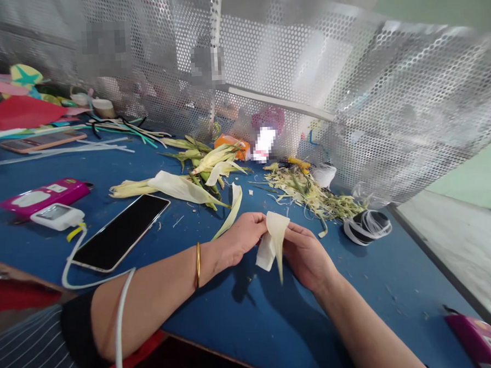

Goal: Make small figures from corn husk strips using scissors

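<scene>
A pale strip of corn husk (277, 232) is folded over between my two hands, its pointed end hanging down above the blue table. My left hand (244, 236), with a gold bangle at the wrist, pinches the husk's left edge. On the other side, my right hand (309, 257) grips it between thumb and fingers, partly hidden behind it. Just beyond my left hand lies a loose curled husk strip (231, 209). Farther left, a broad husk (184, 188) rests near a pile of corn husks (217, 158).
A black phone (122, 231) and a white device (58, 216) with a cable lie left, beside a magenta case (44, 195). Husk scraps (301, 189) and a wire spool (367, 227) are right. A perforated metal screen (272, 56) backs the blue table (277, 325).
</scene>
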The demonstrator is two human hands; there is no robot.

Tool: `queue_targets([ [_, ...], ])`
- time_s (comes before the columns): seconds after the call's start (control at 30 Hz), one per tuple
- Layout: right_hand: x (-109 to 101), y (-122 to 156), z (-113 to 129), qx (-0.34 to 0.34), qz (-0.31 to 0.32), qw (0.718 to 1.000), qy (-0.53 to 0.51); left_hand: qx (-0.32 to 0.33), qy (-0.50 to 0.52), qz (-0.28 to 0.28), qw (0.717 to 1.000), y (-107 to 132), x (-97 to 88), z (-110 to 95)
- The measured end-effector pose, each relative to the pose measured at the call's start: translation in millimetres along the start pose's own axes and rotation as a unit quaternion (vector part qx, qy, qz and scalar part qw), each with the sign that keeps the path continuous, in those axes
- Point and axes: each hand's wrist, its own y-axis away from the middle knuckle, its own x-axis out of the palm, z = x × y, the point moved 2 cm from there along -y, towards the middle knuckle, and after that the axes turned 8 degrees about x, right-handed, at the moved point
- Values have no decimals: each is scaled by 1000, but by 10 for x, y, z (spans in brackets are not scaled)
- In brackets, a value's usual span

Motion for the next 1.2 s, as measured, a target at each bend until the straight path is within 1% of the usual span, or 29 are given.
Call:
queue_targets([
  [0.1, -7, 3, 9, -1, 0, 1000, -2, -30, 37, 21, 999, -12, 5, 10],
  [0.2, -7, -2, 12, 7, 1, 1000, -11, -51, 94, 5, 994, -30, -6, 10],
  [0.3, -7, -9, 15, 8, -5, 1000, -10, -59, 143, -2, 988, -45, -16, 5],
  [0.43, -3, -15, 30, 3, 10, 1000, 2, -80, 191, -10, 978, -54, -35, -6],
  [0.5, -3, -12, 45, 1, 8, 1000, 0, -84, 203, -14, 975, -56, -46, -17],
  [0.6, -10, 2, 80, -10, -4, 1000, -16, -55, 193, -6, 980, -64, -62, -46],
  [0.7, -27, 17, 117, -24, -10, 999, -38, -26, 170, -20, 985, -75, -79, -67],
  [0.8, -52, 23, 158, -48, -13, 998, -33, -4, 151, -48, 987, -88, -97, -86],
  [0.93, -112, 27, 237, -97, -45, 994, -23, 39, 109, -95, 989, -108, -141, -125],
  [1.03, -180, 29, 312, -113, -71, 989, -68, 55, 77, -140, 986, -127, -191, -141],
  [1.13, -267, 22, 394, -126, -100, 980, -117, 49, 56, -181, 981, -147, -244, -135],
  [1.2, -330, 13, 446, -141, -118, 974, -135, 46, 46, -199, 978, -161, -274, -128],
])
